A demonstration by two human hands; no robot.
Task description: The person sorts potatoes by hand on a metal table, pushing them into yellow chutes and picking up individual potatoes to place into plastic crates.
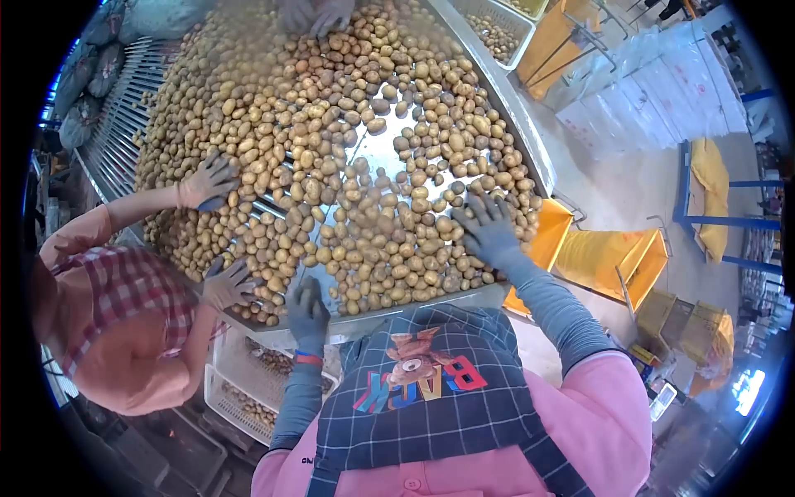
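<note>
Many small potatoes (273,124) cover a metal sorting table (530,132), with bare shiny metal showing near the middle. My right hand (487,229), in a grey glove, lies with spread fingers on potatoes near the table's right side. My left hand (307,311), gloved in grey, is at the near edge beside the potatoes; its fingers point forward and look slightly apart, with nothing visible in them. Grey sleeves cover both forearms.
A co-worker (132,323) at the left has two gloved hands on the potatoes. Another person's gloved hands (319,15) are at the far edge. Yellow chutes (613,257) stand at the right, white crates (240,406) below left, and metal rollers (124,124) at the left.
</note>
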